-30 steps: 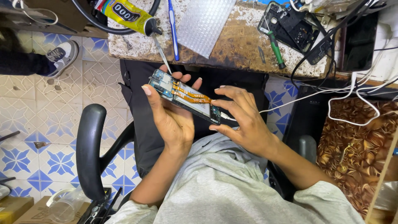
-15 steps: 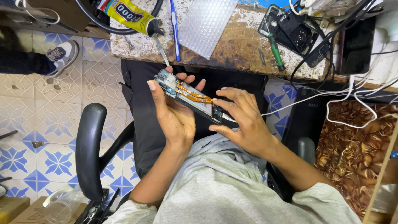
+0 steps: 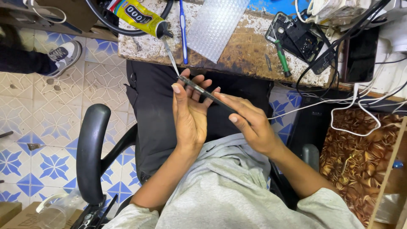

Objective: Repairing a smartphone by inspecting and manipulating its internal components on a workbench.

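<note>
Over lap, both hands grip opened phone (image 3: 206, 94) edge-on: left hand (image 3: 190, 116) underneath, right hand (image 3: 250, 123) at near end.

Before you, a worn wooden bench (image 3: 250, 51) carries a yellow glue tube (image 3: 137, 17), blue toothbrush (image 3: 182, 29), bubble wrap (image 3: 216, 25), green screwdriver (image 3: 282, 58) and an opened phone (image 3: 299, 38).

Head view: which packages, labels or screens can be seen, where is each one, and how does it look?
Glue tube: workbench top left, yellow with black label band, black nozzle.
Bubble wrap: bench centre, clear rectangular sheet.
Opened phone: bench right, black, insides showing.
Phone: in both hands, edge-on, dark; screen not visible.
</note>
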